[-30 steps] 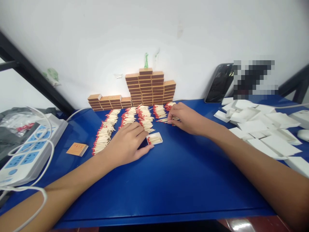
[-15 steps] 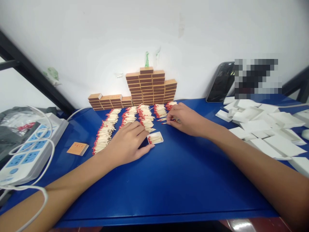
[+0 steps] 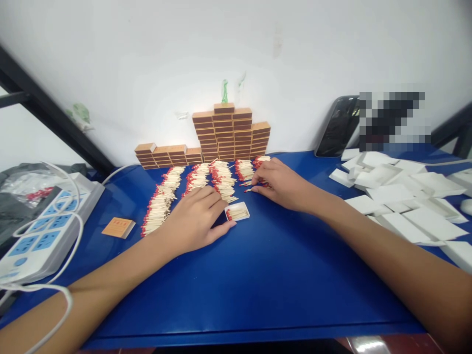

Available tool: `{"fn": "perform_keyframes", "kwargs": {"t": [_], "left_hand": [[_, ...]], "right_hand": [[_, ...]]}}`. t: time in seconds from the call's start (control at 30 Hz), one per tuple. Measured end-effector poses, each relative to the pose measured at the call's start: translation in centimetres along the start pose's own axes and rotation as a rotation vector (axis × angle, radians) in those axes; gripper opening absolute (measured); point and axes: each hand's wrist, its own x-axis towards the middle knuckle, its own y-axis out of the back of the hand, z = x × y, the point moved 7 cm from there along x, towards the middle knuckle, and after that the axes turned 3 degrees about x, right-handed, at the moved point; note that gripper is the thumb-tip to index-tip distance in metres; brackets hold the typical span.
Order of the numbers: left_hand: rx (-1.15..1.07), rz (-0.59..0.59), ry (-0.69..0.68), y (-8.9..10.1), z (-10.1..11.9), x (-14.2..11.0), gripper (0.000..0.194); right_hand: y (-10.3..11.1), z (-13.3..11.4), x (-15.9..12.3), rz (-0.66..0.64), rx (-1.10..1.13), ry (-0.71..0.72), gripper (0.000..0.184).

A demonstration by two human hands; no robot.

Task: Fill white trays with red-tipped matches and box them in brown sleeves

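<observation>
White tray (image 3: 247,211), holding red-tipped matches (image 3: 238,214), could skid if the left hand (image 3: 197,214), its grip spread at the tray's 9 o'clock, shifts, while the right hand (image 3: 278,182) at 1 o'clock, its pinch too hidden to tell, could scatter the match row (image 3: 245,170) by dragging sideways.

Under the left grip (image 3: 195,216) and the right grip (image 3: 282,186), the surface (image 3: 258,285) is deep blue. Beside the left, a white tray (image 3: 247,212) holds red-headed cream matches (image 3: 238,215). Beyond both, stacked boxes (image 3: 224,138) are banded orange and dark brown.
</observation>
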Motion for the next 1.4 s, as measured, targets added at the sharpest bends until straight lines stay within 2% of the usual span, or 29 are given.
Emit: {"fn": "perform_keyframes", "kwargs": {"t": [0.33,0.6,0.97,1.07,1.23,1.4], "left_hand": [[0.008,-0.006,0.004,0.0,0.0,0.0,0.035],[0.011,-0.017,0.013,-0.1,-0.1,0.0,0.036],[0.004,-0.011,0.006,0.0,-0.1,0.1,0.037],[0.002,-0.004,0.007,0.1,-0.1,0.1,0.037],[-0.006,0.013,0.008,0.3,0.0,0.2,0.037],[-0.010,-0.003,0.005,0.3,0.2,0.1,0.037]], "right_hand": [[0.0,-0.2,0.0,0.006,0.001,0.017,0.013],[0.1,-1.3,-0.1,0.001,-0.011,0.047,0.016],[-0.7,-1.7,-0.2,-0.019,-0.197,0.017,0.023],[0.2,-2.9,-0.4,0.024,-0.135,0.056,0.023],[1.9,-6.6,-1.1,0.056,0.022,0.186,0.020],[0.5,-9.0,-1.6,0.001,-0.045,0.267,0.020]]}}
